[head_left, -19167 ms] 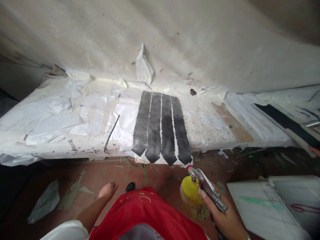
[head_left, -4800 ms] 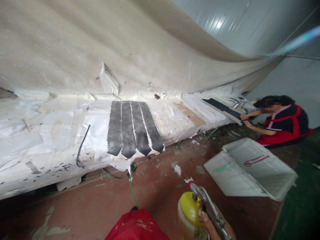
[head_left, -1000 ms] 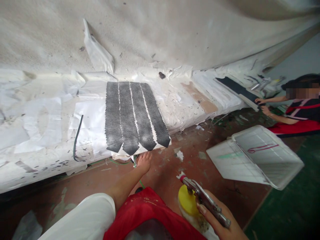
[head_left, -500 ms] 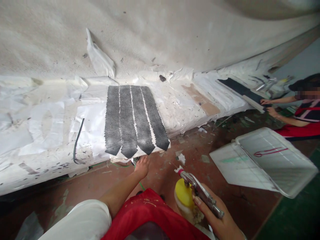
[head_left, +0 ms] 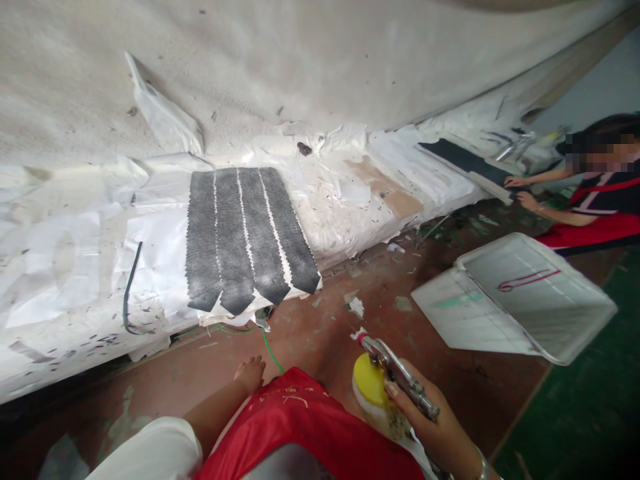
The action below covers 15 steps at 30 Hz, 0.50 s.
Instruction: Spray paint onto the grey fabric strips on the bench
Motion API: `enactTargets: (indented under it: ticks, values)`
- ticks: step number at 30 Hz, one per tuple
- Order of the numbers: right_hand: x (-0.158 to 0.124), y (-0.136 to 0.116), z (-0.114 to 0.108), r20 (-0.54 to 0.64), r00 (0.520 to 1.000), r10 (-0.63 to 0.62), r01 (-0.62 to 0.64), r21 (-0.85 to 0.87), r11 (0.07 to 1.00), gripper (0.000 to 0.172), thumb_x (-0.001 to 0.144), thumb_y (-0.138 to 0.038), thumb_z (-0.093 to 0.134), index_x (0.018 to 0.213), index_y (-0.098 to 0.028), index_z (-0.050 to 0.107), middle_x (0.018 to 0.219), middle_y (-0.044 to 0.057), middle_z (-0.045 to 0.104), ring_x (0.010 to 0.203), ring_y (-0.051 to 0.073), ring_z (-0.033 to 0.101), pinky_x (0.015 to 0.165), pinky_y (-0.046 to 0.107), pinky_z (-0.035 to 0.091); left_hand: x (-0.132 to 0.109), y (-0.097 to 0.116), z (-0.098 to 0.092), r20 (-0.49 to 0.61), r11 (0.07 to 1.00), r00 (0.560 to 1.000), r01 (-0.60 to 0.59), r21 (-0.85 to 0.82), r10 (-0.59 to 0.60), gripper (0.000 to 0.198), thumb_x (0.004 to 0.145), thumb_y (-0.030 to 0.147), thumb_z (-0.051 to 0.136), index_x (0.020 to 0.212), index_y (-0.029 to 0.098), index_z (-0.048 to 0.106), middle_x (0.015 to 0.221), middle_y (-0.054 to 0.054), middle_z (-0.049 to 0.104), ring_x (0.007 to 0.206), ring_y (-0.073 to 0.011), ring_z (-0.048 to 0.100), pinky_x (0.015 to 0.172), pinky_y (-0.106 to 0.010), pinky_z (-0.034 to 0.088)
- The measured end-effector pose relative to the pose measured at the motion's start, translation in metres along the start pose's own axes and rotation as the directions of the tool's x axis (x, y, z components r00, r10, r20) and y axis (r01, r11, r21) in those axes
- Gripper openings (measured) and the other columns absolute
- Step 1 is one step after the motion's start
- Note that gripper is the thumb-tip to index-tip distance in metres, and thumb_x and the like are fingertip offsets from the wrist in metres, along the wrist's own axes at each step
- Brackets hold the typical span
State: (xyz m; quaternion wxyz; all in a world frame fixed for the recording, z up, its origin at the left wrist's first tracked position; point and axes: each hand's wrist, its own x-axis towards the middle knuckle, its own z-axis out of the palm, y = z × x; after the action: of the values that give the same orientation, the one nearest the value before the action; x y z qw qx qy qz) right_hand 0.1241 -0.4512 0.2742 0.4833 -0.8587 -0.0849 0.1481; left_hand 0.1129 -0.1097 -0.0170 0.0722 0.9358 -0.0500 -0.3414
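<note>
In my right hand is a metal spray gun, its red-ringed, crusted nozzle pointing up and left. Beneath the gun hangs a pot with a yellow lid. My left hand hovers over the floor in front of the bench edge, holding nothing, its fingers slightly apart. Beyond it, on the white-covered bench, dark grey fabric strips lie side by side with zigzag edges and pointed near ends. Those ends reach the bench's front edge, over a pale backing.
A white plastic bin lies tilted on the red-brown floor at right. Further along the bench, another person's hands touch a dark sheet. A green hose hangs below the edge. A thin dark strip lies left.
My left hand has drawn back from the bench edge toward my body. The view has shifted a little to the right. The spray gun stays in my right hand.
</note>
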Motion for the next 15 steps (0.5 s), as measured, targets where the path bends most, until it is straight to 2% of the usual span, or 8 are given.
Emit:
enactTargets:
  ticks: [3, 6, 11, 15]
  values:
    - [0.001, 0.003, -0.001, 0.050, 0.999, 0.006, -0.008, 0.022, 1.000, 0.040, 0.088, -0.033, 0.049, 0.126, -0.021, 0.051, 0.117, 0.010, 0.060, 0.108, 0.023, 0.058, 0.094, 0.030, 0.045, -0.012, -0.005, 0.017, 0.123, 0.999, 0.991, 0.045, 0.000, -0.045, 0.034, 0.082, 0.026, 0.061, 0.113, 0.014, 0.057, 0.128, -0.011, 0.050, 0.118, -0.0256, 0.046, 0.095, -0.047, 0.041]
    - [0.003, 0.003, -0.005, 0.096, 0.995, -0.005, 0.002, 0.028, 1.000, 0.039, 0.089, -0.033, 0.047, 0.126, -0.021, 0.050, 0.115, 0.009, 0.061, 0.105, 0.022, 0.059, 0.092, 0.029, 0.046, -0.019, -0.005, 0.027, 0.195, 0.997, 0.978, 0.082, -0.011, -0.079, 0.030, 0.084, 0.029, 0.059, 0.110, 0.014, 0.058, 0.119, -0.009, 0.055, 0.111, -0.0232, 0.051, 0.092, -0.044, 0.044]
    - [0.007, 0.009, -0.018, 0.121, 0.993, -0.010, 0.009, 0.008, 1.000, 0.037, 0.088, -0.033, 0.048, 0.123, -0.020, 0.050, 0.116, 0.008, 0.061, 0.107, 0.022, 0.058, 0.092, 0.027, 0.045, -0.020, 0.005, 0.032, 0.205, 0.993, 0.973, 0.112, -0.039, -0.101, 0.031, 0.086, 0.031, 0.057, 0.112, 0.014, 0.058, 0.117, -0.009, 0.057, 0.108, -0.0220, 0.054, 0.091, -0.043, 0.045]
    - [0.008, 0.020, -0.027, 0.067, 0.998, -0.009, 0.009, 0.004, 1.000, 0.036, 0.088, -0.033, 0.049, 0.121, -0.020, 0.051, 0.112, 0.008, 0.063, 0.103, 0.021, 0.059, 0.089, 0.028, 0.048, -0.015, 0.019, 0.033, 0.177, 0.991, 0.979, 0.116, -0.069, -0.103, 0.032, 0.086, 0.033, 0.058, 0.111, 0.014, 0.058, 0.115, -0.009, 0.058, 0.106, -0.0214, 0.056, 0.090, -0.042, 0.047]
